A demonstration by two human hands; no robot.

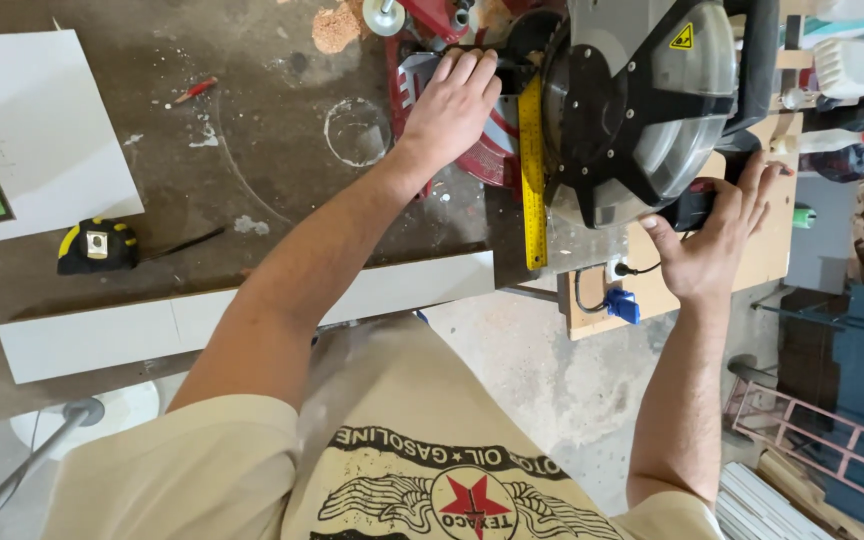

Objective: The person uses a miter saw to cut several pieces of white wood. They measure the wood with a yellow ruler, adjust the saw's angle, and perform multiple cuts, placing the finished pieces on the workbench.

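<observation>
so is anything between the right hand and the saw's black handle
Nothing visible. The right hand is already on the black handle beside the saw's round blade guard, fingers spread around it. The left hand lies flat on the red saw base, left of the yellow ruler.

A yellow and black tape measure [97, 246] lies on the surface [282, 130] at left. Far left: a white board [47, 130] with green squares. A red pencil [195, 90] lies beyond. A long white strip [152, 325] runs along the near edge.
</observation>
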